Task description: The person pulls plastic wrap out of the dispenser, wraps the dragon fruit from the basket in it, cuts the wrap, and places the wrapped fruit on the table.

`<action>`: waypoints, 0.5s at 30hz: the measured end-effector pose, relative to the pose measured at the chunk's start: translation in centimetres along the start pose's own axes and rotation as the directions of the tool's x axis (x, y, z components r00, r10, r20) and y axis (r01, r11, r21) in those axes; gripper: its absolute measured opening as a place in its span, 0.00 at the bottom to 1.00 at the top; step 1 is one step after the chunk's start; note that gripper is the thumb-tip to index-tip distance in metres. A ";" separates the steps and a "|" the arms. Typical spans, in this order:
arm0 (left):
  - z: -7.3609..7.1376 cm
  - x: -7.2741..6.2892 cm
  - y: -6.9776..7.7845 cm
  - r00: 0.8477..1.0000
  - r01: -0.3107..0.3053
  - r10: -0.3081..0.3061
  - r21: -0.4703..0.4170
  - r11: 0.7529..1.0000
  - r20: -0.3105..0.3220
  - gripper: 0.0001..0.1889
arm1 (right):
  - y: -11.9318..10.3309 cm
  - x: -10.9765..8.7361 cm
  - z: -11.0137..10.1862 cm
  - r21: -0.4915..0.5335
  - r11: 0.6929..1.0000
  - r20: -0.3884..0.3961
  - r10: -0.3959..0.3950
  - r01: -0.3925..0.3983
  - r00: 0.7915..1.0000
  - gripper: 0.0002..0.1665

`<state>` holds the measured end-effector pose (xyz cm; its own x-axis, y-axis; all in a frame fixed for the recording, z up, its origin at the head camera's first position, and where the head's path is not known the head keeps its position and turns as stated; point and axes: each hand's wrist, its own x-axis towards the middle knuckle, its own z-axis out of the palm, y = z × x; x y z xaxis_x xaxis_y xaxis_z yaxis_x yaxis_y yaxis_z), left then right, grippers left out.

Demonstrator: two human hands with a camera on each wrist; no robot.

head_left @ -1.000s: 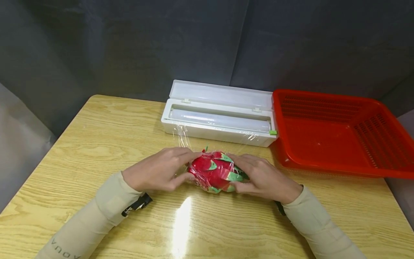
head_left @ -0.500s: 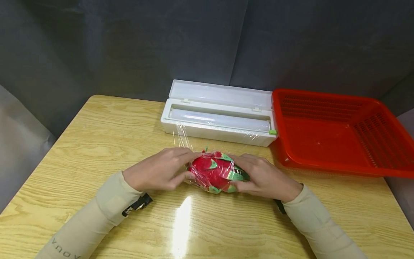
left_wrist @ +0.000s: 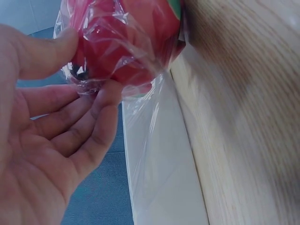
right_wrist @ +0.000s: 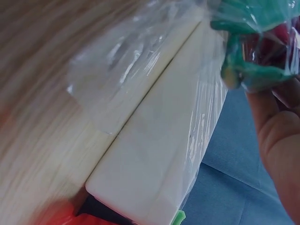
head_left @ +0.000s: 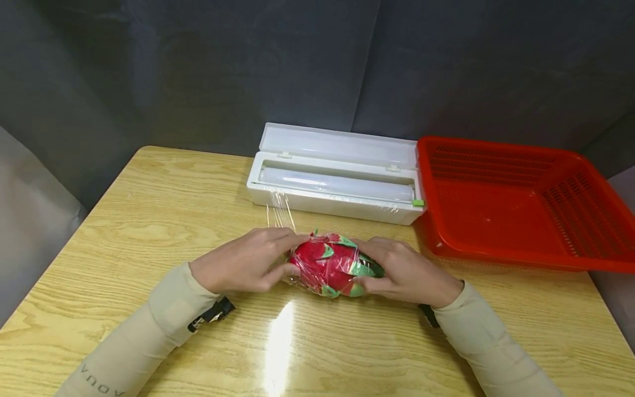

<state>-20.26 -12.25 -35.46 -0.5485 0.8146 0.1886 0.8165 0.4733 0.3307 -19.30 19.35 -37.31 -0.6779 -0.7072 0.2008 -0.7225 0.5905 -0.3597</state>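
Note:
Between the two hands is a red dragon fruit (head_left: 329,264) with green-tipped scales, covered in clear cling film (left_wrist: 152,108). My left hand (head_left: 253,259) grips its left end, thumb on the near side and fingers on the far side. At the other end, my right hand (head_left: 404,273) holds the green-scaled tip (right_wrist: 255,75) through the film. The film stretches from the fruit back to a white cling film dispenser (head_left: 332,204), whose lid (head_left: 339,144) is raised over the roll (head_left: 337,183). In the right wrist view, a loose flap of film (right_wrist: 122,70) hangs beside the dispenser.
A red plastic basket (head_left: 496,251) stands at the right, against the dispenser's end. A green slider (head_left: 419,203) sits at the dispenser's right front corner. Dark cloth (head_left: 198,71) hangs behind the wooden table (head_left: 149,215).
Both hands keep their hold on the wrapped dragon fruit, nearly still. The fruit has shifted only very slightly; the dispenser and basket stay in place.

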 end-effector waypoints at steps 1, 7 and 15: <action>0.0 0.0 0.0 1.000 -0.002 0.002 -0.002 1.000 0.001 0.28 | 0.0 0.0 0.0 0.002 1.000 0.002 0.002 -0.002 1.000 0.35; 0.1 0.1 -0.1 1.000 -0.010 0.010 -0.022 1.000 0.002 0.28 | 0.1 0.0 0.0 0.015 1.000 0.017 0.012 -0.012 1.000 0.32; 0.1 0.1 -0.1 1.000 -0.014 0.014 -0.026 1.000 0.005 0.29 | 0.3 -0.1 0.0 0.040 0.999 0.029 0.018 -0.019 0.999 0.32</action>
<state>-20.37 -12.24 -35.57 -0.5357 0.8231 0.1883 0.8192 0.4525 0.3523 -19.43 19.54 -37.44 -0.6866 -0.7075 0.1676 -0.7033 0.5878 -0.3997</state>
